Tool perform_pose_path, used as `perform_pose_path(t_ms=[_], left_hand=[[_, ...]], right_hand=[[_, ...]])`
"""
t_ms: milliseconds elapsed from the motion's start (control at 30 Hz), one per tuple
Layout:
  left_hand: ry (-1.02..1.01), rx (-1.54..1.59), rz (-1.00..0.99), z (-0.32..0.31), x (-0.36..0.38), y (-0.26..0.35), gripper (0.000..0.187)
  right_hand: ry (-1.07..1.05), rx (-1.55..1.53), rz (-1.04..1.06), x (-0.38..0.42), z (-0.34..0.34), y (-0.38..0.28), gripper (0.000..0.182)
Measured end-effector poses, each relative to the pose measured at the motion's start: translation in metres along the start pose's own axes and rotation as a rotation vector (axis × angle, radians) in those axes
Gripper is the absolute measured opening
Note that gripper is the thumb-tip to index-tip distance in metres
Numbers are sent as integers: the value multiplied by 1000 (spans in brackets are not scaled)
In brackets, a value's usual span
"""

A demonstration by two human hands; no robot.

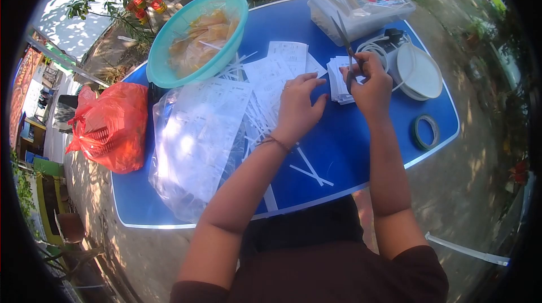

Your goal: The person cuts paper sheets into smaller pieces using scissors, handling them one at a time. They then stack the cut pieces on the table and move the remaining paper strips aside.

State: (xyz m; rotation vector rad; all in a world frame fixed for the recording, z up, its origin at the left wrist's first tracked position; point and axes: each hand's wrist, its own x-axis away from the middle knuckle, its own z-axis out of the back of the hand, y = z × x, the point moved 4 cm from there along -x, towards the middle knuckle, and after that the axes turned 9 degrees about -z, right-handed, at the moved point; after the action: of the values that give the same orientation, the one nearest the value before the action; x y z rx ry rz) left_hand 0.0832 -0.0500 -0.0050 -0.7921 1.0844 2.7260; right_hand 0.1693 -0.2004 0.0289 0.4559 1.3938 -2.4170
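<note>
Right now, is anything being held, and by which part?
The right hand holds the dark metal scissors by the handle loops, blades pointing away from the person. The left hand, by the white printed paper sheets, shows no grip.

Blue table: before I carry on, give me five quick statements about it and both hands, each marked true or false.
1. The right hand holds the scissors. True.
2. The left hand grips the tape roll. False: the hand is over the printed papers, and the roll lies on the blue table, beyond the right hand.
3. The scissor blades point away from the person. True.
4. The red bag is inside the turquoise basin. False: it is outside, at the table's left end.
5. Loose white strips lie near the table's front edge. True.
</note>
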Motion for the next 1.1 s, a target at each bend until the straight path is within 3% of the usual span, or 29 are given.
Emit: perform_pose_path(t_ms=[133, 300, 533, 667, 767, 867, 967, 1100], left_hand=[[-30, -128, -38, 28, 28, 1, 37], [-94, -294, -6, 50, 63, 3, 44], [-107, -353, 44, 52, 75, -5, 48], [-96, -301, 81, 53, 77, -7, 52], [-79, -257, 102, 56, 79, -9, 55], [-89, -229, 108, 56, 79, -9, 58], [-106, -197, 93, 58, 78, -5, 62], [-115, -179, 103, 58, 78, -5, 68]], right_hand=[[-322, -85, 36, 24, -32, -19, 36], [-492, 78, 13, 47, -56, -24, 35], [-542, -206, -241, 51, -64, -21, 42], [-564, -624, -498, 48, -61, -27, 52], [-462, -558, -411, 47, -62, -24, 52], [-510, -294, -326, 45, -67, -11, 53], [-602, -268, -371, 50, -70, -12, 52], [-594, -484, -518, 53, -70, -21, 58]])
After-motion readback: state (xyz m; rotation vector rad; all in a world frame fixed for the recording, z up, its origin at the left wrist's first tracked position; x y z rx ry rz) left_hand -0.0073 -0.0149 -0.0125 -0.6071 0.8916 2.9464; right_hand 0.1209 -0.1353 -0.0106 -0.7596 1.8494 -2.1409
